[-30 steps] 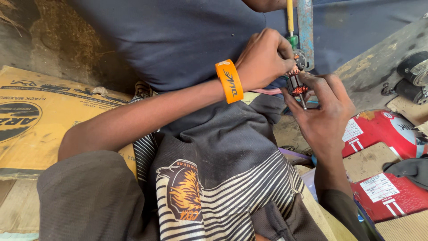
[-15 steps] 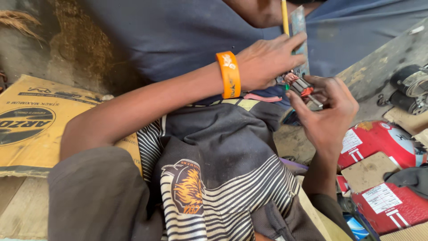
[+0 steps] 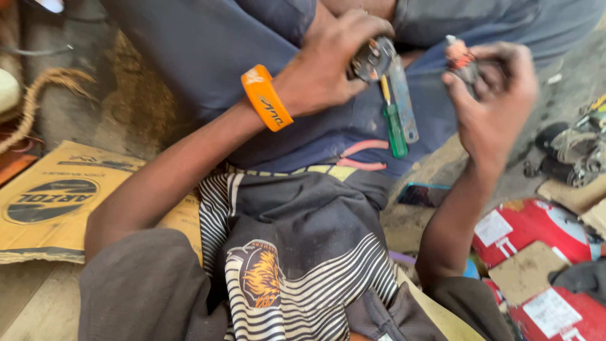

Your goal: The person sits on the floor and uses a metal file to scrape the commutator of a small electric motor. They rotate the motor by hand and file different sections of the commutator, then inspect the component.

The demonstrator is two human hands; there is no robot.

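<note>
The small orange-banded part (image 3: 461,60) sits pinched in the right hand (image 3: 499,107), apart from the left hand (image 3: 328,63), which clutches pliers (image 3: 372,58) and a green-handled screwdriver (image 3: 394,123); they look mid-repair, needing realignment next.

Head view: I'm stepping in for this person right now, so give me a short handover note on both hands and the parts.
Left hand: closed on a bunch of tools: a round metal piece, a green-handled screwdriver and a flat metal blade hanging down.
Right hand: closed on a small part with an orange band, held upright.
Done: tools and part are apart.
Left: cannot tell; the part's state is blurred.
</note>
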